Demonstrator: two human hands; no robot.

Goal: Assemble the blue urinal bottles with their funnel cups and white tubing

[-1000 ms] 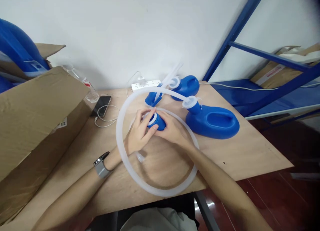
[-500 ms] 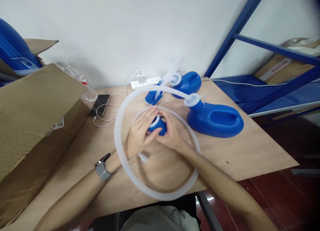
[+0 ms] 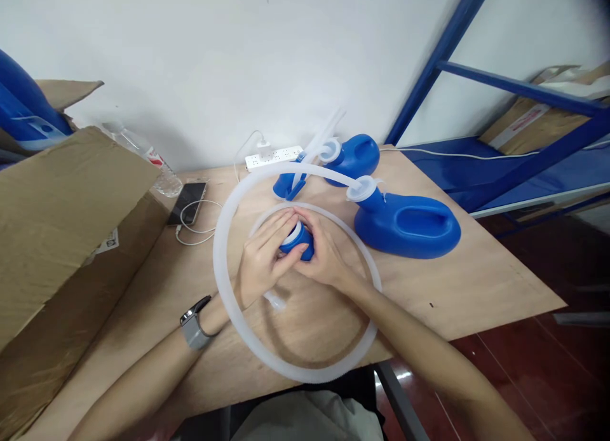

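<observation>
Both my hands are wrapped round a small blue plastic cup-shaped piece with a white rim (image 3: pixel 301 245), held over the table. My left hand (image 3: pixel 267 253) covers its left side, thumb across the front. Closed on the right side is my right hand (image 3: pixel 323 249), its fingertips meeting the left hand's at the top. A translucent hose (image 3: pixel 220 257) loops round my hands and runs to the white cap (image 3: pixel 361 188) of a blue bottle with a grip hole (image 3: pixel 405 253). Part of the hose with a clear tip (image 3: pixel 275 300) lies under my left hand.
Behind are a second blue bottle (image 3: pixel 363 156), another blue piece (image 3: pixel 284 187) and a white power strip (image 3: pixel 274 158). To the left stand an open cardboard box (image 3: pixel 71 218), a water bottle (image 3: pixel 164 177) and a phone (image 3: pixel 187 204). A blue metal frame (image 3: pixel 443 66) rises at right.
The camera view has shifted slightly. My hands keep the same grip on the blue cup-shaped piece, with only a very slight move; the hose and bottles stay in place.
</observation>
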